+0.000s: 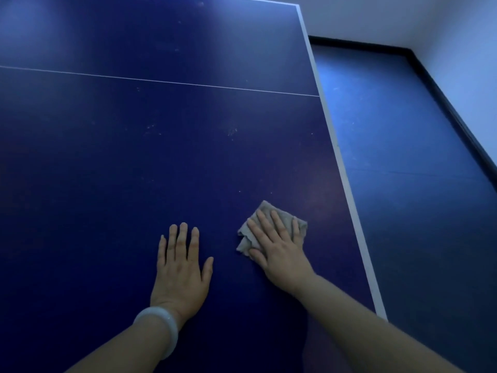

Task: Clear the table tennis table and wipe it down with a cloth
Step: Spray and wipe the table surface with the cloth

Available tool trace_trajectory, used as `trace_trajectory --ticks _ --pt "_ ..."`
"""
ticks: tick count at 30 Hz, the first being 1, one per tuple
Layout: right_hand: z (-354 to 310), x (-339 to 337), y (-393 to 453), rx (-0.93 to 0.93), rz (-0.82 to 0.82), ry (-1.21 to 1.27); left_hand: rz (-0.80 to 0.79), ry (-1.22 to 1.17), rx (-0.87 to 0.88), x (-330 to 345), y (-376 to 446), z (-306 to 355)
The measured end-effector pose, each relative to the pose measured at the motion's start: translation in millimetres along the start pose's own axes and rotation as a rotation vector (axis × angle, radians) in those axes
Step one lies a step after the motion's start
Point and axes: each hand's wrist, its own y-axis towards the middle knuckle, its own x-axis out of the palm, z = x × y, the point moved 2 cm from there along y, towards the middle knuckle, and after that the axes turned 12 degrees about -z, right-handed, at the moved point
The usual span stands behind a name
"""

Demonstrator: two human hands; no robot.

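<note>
Two bare hands of yours lie on the table tennis table (134,157), a flat, matte, dark blue board with a thin white line running across it and a broad white band along its right edge. Pale scuffs and specks mark the paint around the middle of the surface.

Your right hand (279,251) presses flat on the cloth (271,211), fingers straight and slightly spread, not curled round it. That cloth is a small grey-beige rag, soft and limp, folded into a rough square with wavy, crumpled edges showing past your fingertips and beside your thumb. It sits on the near right part of the table, short of the white edge band.

Your left hand (180,273) rests palm-down on bare blue surface just beside the cloth, apart from it, fingers straight and relaxed, holding nothing. A smooth, pale, translucent bangle (161,327) circles that wrist.

Beyond the table's right edge lies a blue floor (403,157), met by a dark skirting strip and white walls.
</note>
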Motion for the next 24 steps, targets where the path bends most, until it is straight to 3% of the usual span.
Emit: trace_trajectory --ticks 2,5,7,10,13,16,21,24 --pt "37 -9 3 0.093 0.010 0.033 0.006 -0.005 -0.003 1 1 -1" --pt "98 -16 -10 0.527 0.008 0.210 0.014 -0.013 0.003 2 1 -1" --pt "98 -13 -21 0.650 0.005 0.259 0.011 -0.023 0.004 2 1 -1" --pt "38 5 -33 0.554 0.057 0.245 0.013 0.014 -0.006 2 1 -1" --pt "-33 26 -61 0.226 0.083 0.104 0.014 0.017 -0.002 2 1 -1" --pt "-34 39 -92 0.044 0.081 0.046 0.013 0.011 0.000 2 0 -2" --pt "44 28 -104 0.502 0.094 0.150 -0.013 0.015 0.009 0 -1 -2" --pt "49 18 -82 0.651 0.115 0.205 -0.010 -0.059 0.020 -8 4 -2"
